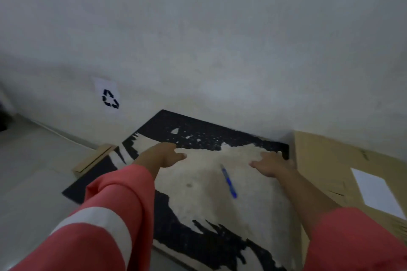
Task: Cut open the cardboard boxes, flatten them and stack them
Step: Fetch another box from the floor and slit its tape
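Note:
A worn black-and-cream work surface [198,193] lies in front of me against the wall. A blue utility knife [229,180] lies on its cream part, between my hands. My left hand [164,155] hovers over the surface's far left part, fingers relaxed, holding nothing. My right hand [272,165] is near the far right edge, fingers loosely bent, also empty. A brown cardboard box [330,165] with a white label [376,191] stands to the right, close to my right forearm. A flattened piece of cardboard [94,158] lies on the floor at the left.
A white wall [220,39] rises right behind the work surface. A paper with a black recycling sign [110,98] hangs low on it at the left. Grey floor [33,160] stretches to the left, with a dark object [4,116] at the far left edge.

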